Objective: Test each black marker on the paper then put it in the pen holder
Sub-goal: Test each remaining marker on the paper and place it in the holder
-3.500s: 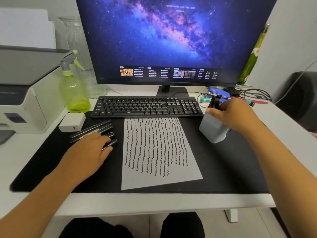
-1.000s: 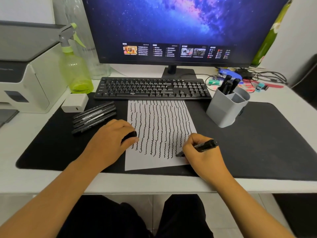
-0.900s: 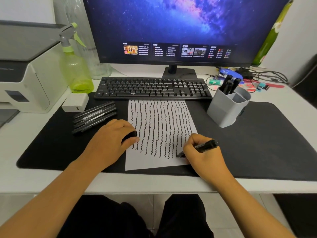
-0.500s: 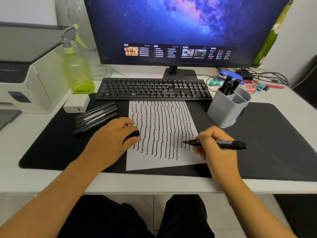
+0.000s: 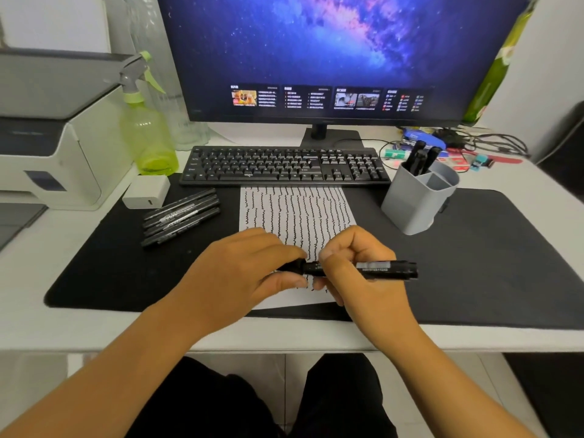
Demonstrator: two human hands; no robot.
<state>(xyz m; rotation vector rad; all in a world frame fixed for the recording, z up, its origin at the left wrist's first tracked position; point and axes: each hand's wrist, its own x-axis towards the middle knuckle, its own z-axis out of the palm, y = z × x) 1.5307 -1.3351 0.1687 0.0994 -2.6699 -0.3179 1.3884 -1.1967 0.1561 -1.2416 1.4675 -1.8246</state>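
Over the lower part of the scribbled white paper (image 5: 294, 210), my right hand (image 5: 357, 270) holds a black marker (image 5: 384, 269) level, its barrel pointing right. My left hand (image 5: 240, 270) pinches the marker's black cap (image 5: 292, 267) at the marker's left end, and the two hands meet there. A row of several black markers (image 5: 180, 218) lies on the black desk mat (image 5: 489, 263) to the left of the paper. The grey pen holder (image 5: 414, 203) stands at the right behind the paper, with three black markers (image 5: 420, 159) upright in its back compartment.
A black keyboard (image 5: 284, 167) lies just behind the paper, under a large monitor (image 5: 331, 58). At the left are a printer (image 5: 47, 137), a green spray bottle (image 5: 147, 134) and a white charger (image 5: 147, 191). Cables and small items (image 5: 474, 150) crowd the back right.
My right hand lifted the marker off the paper and turned it level. My left hand moved right with the cap and met the marker's tip.
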